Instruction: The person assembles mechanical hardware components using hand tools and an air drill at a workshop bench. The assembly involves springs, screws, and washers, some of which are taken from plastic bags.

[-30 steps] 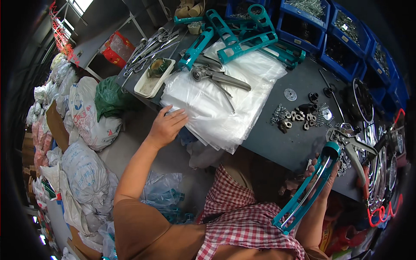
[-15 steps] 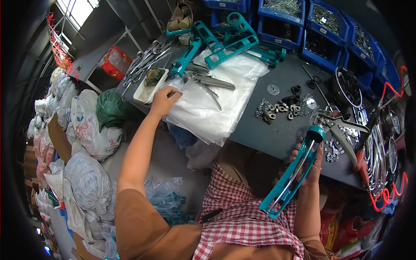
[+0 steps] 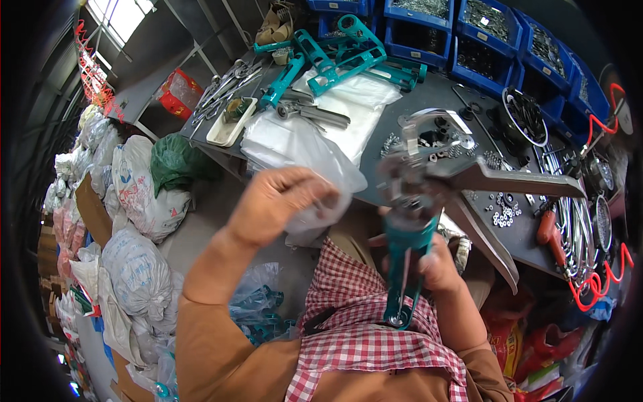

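Stretching across the upper half of the view is the dark grey metal workbench [image 3: 395, 144], and it carries almost everything else. At its far edge stands a row of blue plastic bins [image 3: 482, 27] filled with small metal parts. On the left, on the floor, lie many tied white plastic sacks [image 3: 134, 194] and one green sack [image 3: 173, 164].

A stack of flat clear plastic bags [image 3: 348, 110] lies on the bench, and behind it several teal caulking-gun frames [image 3: 335, 57] are piled together. A shallow white tray [image 3: 226, 127] sits at the left end of the bench, near some long metal tools. Small metal nuts and washers [image 3: 502, 213] are scattered on the right part of the bench.

The left hand [image 3: 278, 201] is raised in front of the chest, and its fingers are closed on one thin clear plastic bag [image 3: 318, 171], which hangs above the near edge of the bench. The right hand [image 3: 435, 264] is wrapped tight around the teal caulking gun with a grey metal trigger and long handle [image 3: 412, 228], held upright above the red-and-white checked cloth [image 3: 362, 335] on the lap. The top of this gun is just beside the bag; whether they touch I cannot tell, because this part is blurred. The two hands are near each other but apart.
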{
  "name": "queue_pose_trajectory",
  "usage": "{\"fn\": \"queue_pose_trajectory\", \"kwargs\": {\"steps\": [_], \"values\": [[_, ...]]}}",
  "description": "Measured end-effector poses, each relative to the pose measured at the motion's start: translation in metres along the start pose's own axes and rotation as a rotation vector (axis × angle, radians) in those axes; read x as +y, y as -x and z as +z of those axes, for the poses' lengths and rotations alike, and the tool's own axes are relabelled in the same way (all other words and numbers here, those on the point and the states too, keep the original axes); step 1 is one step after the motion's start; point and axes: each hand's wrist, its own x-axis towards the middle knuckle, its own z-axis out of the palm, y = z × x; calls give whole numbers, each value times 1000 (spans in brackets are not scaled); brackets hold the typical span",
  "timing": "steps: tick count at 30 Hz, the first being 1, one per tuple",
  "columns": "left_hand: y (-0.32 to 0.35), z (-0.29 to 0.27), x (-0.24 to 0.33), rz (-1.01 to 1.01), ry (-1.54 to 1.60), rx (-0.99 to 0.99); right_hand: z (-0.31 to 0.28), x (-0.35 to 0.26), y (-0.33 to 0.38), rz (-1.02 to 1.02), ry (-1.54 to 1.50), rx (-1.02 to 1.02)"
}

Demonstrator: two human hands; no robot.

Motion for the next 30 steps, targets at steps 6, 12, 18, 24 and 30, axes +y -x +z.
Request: {"fn": "queue_pose_trajectory", "kwargs": {"steps": [6,12,18,24,30], "values": [[-12,54,-53,-53,787,-7,29,18,-3,-74,183,188],[-25,33,-51,-139,833,385,-14,11,0,-105,-27,550],[-28,26,-21,16,333,292,11,14,28,-291,366,213],[-30,37,-12,419,-411,300,13,57,7,167,746,190],[-42,48,-18,710,-631,437,22,51,-6,278,815,179]]}}
